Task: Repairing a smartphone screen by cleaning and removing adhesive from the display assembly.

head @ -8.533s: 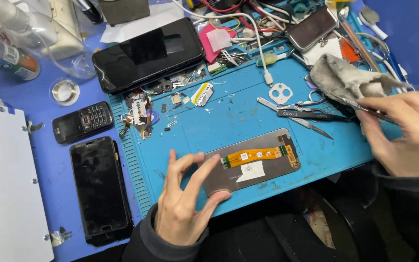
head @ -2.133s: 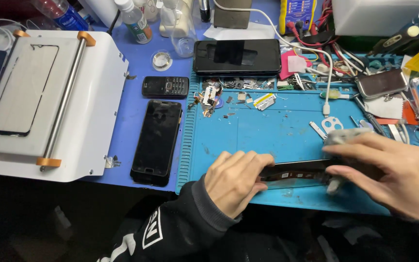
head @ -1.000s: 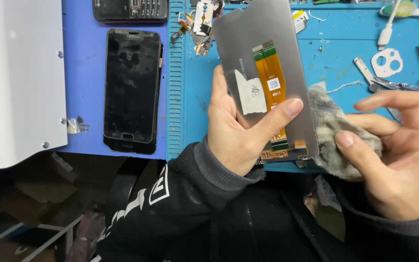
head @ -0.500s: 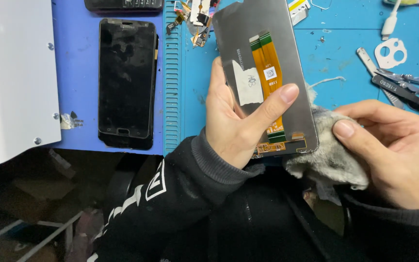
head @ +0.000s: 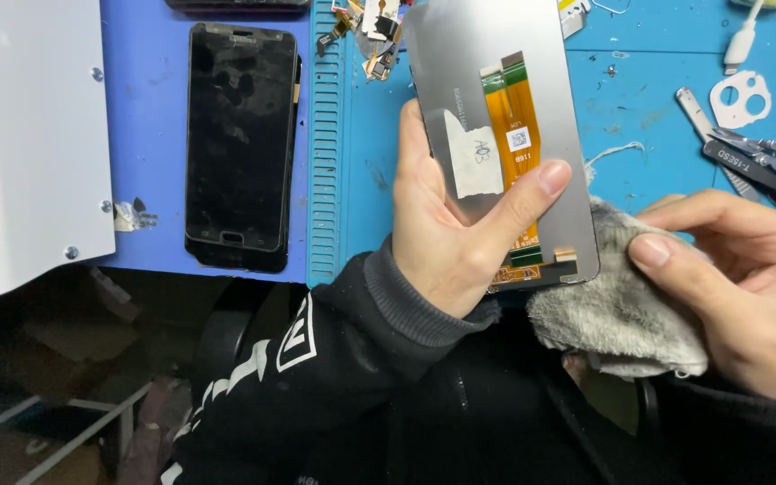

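1. Blue silicone repair mat [head: 460, 117] covers the bench; a dark smartphone [head: 240, 144] lies flat off to the left, tweezers [head: 756, 162] top right;
2. left hand [head: 455, 233] grips the grey phone display panel with orange flex cable [head: 505, 126], thumb curled across its back, long axis pointing away from the body;
3. right hand [head: 747, 287] pinches a grey fuzzy cloth [head: 617, 314], touching the panel's lower right corner.

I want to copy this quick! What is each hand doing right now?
Left hand: closed on the grey rectangular phone screen panel with its orange ribbon strip.
Right hand: closed on the fluffy grey cloth.
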